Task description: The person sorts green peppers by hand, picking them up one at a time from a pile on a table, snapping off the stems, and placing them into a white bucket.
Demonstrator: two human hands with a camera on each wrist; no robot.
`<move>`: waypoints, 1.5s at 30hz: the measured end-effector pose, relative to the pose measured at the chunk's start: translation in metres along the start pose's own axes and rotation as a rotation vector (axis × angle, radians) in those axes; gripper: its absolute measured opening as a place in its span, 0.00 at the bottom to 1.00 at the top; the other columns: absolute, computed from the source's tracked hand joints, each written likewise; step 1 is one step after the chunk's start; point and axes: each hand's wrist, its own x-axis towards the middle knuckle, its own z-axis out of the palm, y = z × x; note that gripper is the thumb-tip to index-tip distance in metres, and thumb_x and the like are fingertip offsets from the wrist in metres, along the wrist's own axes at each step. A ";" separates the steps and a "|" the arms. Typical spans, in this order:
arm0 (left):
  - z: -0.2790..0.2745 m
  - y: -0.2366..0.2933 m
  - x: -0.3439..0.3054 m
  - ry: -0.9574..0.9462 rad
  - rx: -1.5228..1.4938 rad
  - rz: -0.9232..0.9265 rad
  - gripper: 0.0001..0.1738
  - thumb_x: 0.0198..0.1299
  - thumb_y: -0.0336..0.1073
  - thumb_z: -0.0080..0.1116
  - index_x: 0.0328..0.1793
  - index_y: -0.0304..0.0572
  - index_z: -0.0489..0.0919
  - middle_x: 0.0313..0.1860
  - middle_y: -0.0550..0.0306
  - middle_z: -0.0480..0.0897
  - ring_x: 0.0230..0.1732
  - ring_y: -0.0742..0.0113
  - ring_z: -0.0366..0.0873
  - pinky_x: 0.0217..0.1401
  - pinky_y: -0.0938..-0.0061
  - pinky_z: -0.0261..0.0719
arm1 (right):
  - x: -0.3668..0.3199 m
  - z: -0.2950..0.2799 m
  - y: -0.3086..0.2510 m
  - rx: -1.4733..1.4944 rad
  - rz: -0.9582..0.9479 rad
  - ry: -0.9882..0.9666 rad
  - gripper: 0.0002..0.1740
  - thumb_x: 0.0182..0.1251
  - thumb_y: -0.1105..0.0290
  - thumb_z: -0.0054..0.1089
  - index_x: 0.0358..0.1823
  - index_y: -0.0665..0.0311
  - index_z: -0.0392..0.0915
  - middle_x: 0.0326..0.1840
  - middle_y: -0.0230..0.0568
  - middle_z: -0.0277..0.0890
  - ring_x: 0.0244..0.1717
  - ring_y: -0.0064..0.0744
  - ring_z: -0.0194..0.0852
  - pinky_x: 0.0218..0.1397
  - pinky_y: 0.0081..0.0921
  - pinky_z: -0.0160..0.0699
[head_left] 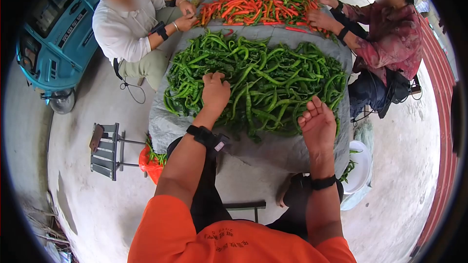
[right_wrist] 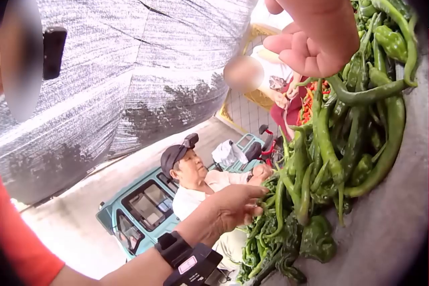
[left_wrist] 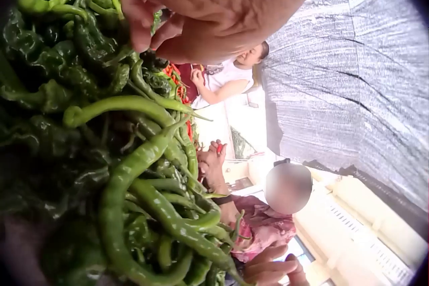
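Note:
Green peppers (head_left: 263, 78) lie in a broad heap on a grey cloth-covered table (head_left: 278, 153). Over the heap's left part, my left hand (head_left: 216, 92) faces palm down, its bent fingertips touching the peppers. From the left wrist view, that hand (left_wrist: 214, 8) has thumb and fingers slightly apart at the heap, with no pepper plainly held. My right hand (head_left: 319, 124) is raised at the heap's right front edge, palm up and fingers loosely bent, with nothing visible in it. Beneath the right hand (right_wrist: 312, 24) in the right wrist view are long green peppers (right_wrist: 358, 132).
Red peppers (head_left: 253, 7) form another heap at the table's far end. One person (head_left: 126, 29) sits at the left, another (head_left: 392, 44) at the right. A slatted stool (head_left: 105, 151) and red bag (head_left: 151, 165) stand left; a white basin (head_left: 360, 168) is at the right.

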 end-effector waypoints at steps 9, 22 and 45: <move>-0.005 0.005 -0.003 0.050 0.208 0.032 0.15 0.58 0.41 0.61 0.46 0.43 0.74 0.47 0.49 0.73 0.40 0.45 0.79 0.39 0.55 0.82 | 0.002 0.002 0.005 -0.020 0.019 0.010 0.18 0.70 0.60 0.50 0.54 0.64 0.72 0.41 0.32 0.77 0.35 0.25 0.72 0.40 0.26 0.76; -0.005 0.000 0.007 0.024 0.167 -0.090 0.25 0.58 0.45 0.60 0.50 0.31 0.66 0.36 0.38 0.80 0.37 0.43 0.83 0.38 0.55 0.83 | 0.002 0.002 0.005 0.000 0.018 -0.004 0.18 0.70 0.60 0.49 0.54 0.64 0.72 0.40 0.33 0.77 0.35 0.26 0.72 0.40 0.27 0.76; -0.026 0.041 -0.003 -0.549 -1.290 -0.195 0.08 0.73 0.41 0.46 0.45 0.47 0.72 0.37 0.63 0.80 0.29 0.78 0.69 0.25 0.85 0.63 | 0.003 0.010 0.016 -0.130 0.038 -0.083 0.19 0.69 0.60 0.50 0.55 0.64 0.72 0.41 0.35 0.78 0.34 0.25 0.74 0.41 0.25 0.76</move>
